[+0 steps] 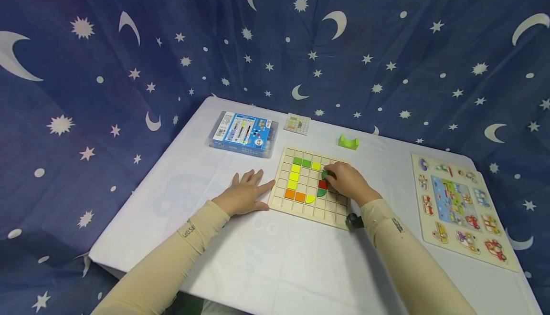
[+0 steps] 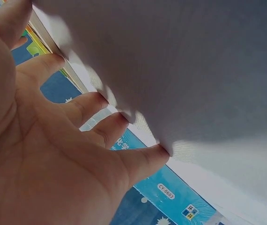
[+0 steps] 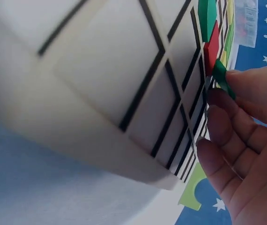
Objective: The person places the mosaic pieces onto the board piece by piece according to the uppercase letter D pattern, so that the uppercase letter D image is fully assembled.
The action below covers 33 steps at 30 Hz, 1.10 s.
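Note:
A wooden grid board (image 1: 334, 211) lies on the white table with coloured tiles in some of its squares. My right hand (image 1: 349, 181) pinches a dark green tile (image 3: 224, 79) between thumb and fingers over the board, just beyond a red tile (image 1: 322, 184). On the near side of the red one is a green rounded tile (image 1: 321, 193). Yellow tiles (image 1: 294, 176), orange tiles (image 1: 290, 194) and light green tiles (image 1: 298, 161) form the rest of the outline. My left hand (image 1: 243, 194) rests on the table with fingers spread, its fingertips at the board's left edge.
Behind my left hand lies a blue-labelled plastic case (image 1: 244, 133). A small pattern card (image 1: 297, 123) and a light green holder (image 1: 348, 142) stand beyond the board. A wooden picture puzzle (image 1: 461, 210) lies at right. Behind the table hangs a starry blue cloth (image 1: 275, 33).

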Each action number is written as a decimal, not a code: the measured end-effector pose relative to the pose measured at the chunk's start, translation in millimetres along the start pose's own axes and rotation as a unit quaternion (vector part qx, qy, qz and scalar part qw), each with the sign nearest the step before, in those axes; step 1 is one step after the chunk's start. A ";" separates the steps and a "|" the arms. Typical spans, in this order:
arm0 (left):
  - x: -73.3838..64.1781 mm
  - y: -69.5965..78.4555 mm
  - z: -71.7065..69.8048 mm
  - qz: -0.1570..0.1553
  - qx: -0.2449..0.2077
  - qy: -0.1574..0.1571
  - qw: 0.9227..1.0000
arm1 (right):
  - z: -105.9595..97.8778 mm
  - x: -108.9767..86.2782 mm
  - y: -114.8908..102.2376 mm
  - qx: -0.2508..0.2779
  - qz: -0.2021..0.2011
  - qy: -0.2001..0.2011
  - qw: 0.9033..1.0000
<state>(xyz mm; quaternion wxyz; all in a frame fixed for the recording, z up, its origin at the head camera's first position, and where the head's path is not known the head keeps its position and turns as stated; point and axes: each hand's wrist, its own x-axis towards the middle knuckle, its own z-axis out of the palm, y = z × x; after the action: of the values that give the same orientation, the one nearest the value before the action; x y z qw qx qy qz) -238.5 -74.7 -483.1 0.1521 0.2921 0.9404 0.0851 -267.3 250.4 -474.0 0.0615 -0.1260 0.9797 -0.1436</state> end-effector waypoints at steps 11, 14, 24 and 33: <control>-1.1 0.5 -0.3 -0.002 -0.003 0.000 1.000 | 3.8 -3.9 3.6 -0.006 -0.001 0.010 1.000; -1.3 0.3 -0.3 -0.002 -0.004 0.000 1.000 | 4.8 -3.0 3.0 -0.008 -0.001 0.016 1.000; -1.0 -1.1 -0.2 -0.002 -0.009 -0.001 1.000 | 6.5 -1.8 -3.4 -0.019 -0.012 0.052 0.998; -1.3 -0.5 -0.8 -0.003 -0.014 -0.003 1.000 | 8.5 1.2 -11.7 -0.033 -0.032 0.049 0.998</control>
<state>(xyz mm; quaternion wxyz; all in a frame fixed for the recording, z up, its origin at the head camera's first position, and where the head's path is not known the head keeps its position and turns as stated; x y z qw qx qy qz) -238.0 -75.9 -482.1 0.1596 0.2876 0.9394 0.0967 -264.5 236.9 -478.8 0.0042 -0.1521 0.9811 -0.1196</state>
